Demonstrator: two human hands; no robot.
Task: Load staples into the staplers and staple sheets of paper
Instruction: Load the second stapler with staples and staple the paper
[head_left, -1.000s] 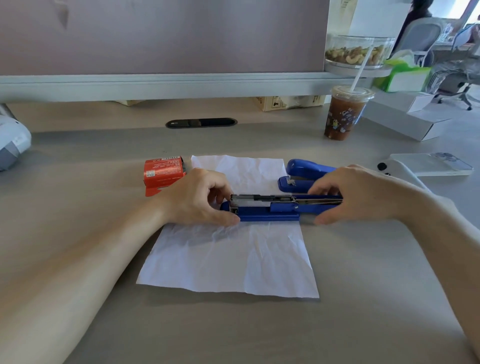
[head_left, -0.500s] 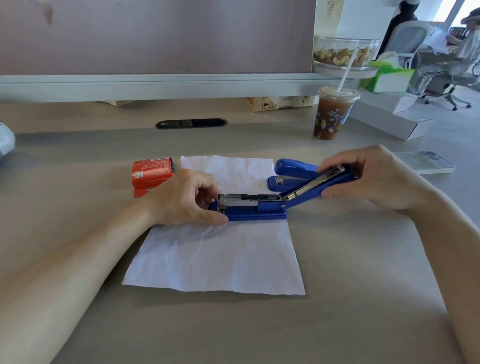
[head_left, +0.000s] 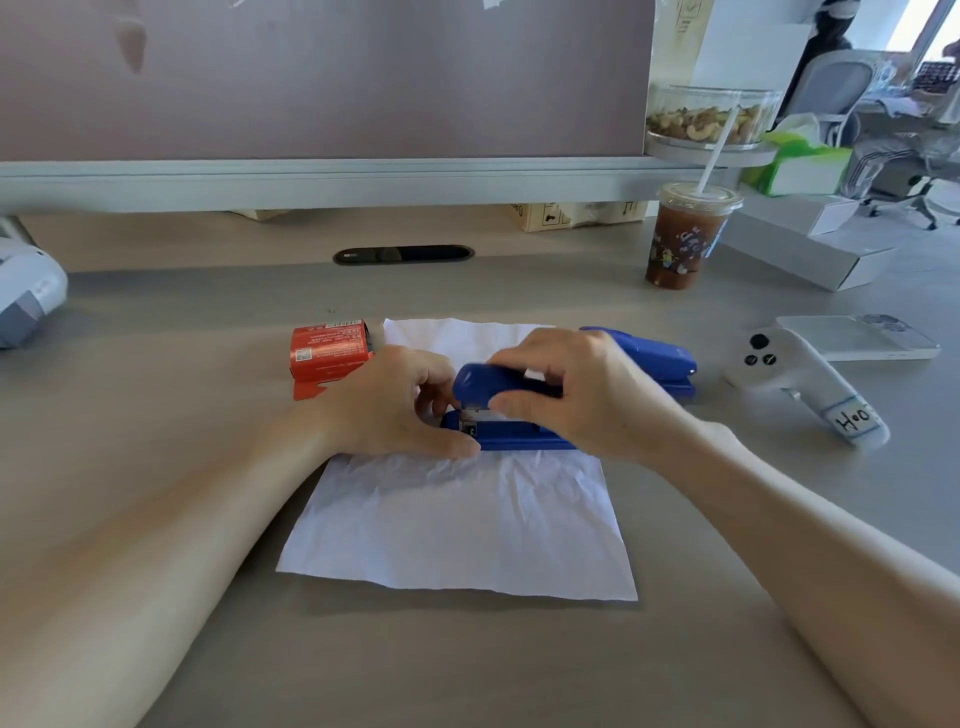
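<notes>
Grey office desk (head_left: 467, 670) below a mauve partition screen (head_left: 311, 78), open workspace beyond at the far right.

Right hand (head_left: 587, 402) curled over the blue top cover of the stapler (head_left: 478, 379), fingers on the far side, thumb on the near side, gripping it with the cover tipped a little above the base. Left hand (head_left: 384, 410) bunched at the stapler's nose, thumb lying along the near side of the base, fingers curled in close to the metal mouth, pinching that end steady. Stapler lying across the upper part of a creased paper sheet (head_left: 457, 525), about mid-desk, long side roughly parallel to the near edge. Staples in the rail or not: cannot tell, hidden by cover and fingers.

Likely step: closing the cover. Main risk, by judgement: left fingertips nipped between cover and base, being so close to the mouth. Next: a staple strip riding crooked in the rail and jamming under a forced close. Also possible: a stray staple driven into the sheet by too hard a press, or the sheet dragged and crumpled by a sliding base.

Second stapler (head_left: 660, 358) just behind the right hand, toward the far edge, partly hidden, easily knocked by the knuckles. Red staple box (head_left: 327, 353) just beside the sheet's far left corner. Out toward the right edge: white controller (head_left: 800, 384) and phone (head_left: 857, 338). Iced drink (head_left: 680, 239) with a straw nearer the far edge, well apart from both hands, yet a spill hazard to the paper on a wide reach.
</notes>
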